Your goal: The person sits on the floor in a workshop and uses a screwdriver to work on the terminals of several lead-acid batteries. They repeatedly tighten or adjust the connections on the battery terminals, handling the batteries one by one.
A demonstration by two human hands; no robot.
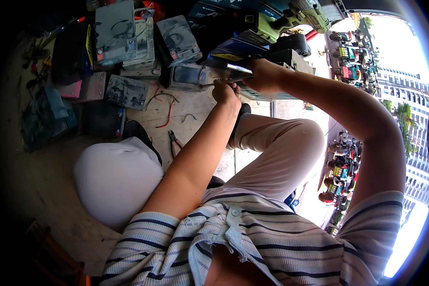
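My left hand (227,92) is closed in a pinch, its fingertips on a thin dark wire (207,86) beside a small grey battery (188,76). Just right of it, my right hand (266,76) is closed too. From its fingers a flat, shiny, blade-like tool (239,68) points left; its handle is hidden in the fist. Both hands work close together in front of a grey box-shaped case (260,93). On the floor nearer to me lie cutting pliers (175,144) with reddish handles, and loose red wire (169,113).
Dusty batteries stand stacked at the far left, among them a grey one (115,32) and another (177,39). A green power tool (304,15) sits on dark boxes at the back. My bent knees (119,181) flank the work area. Motorbikes (350,71) are parked outside, right.
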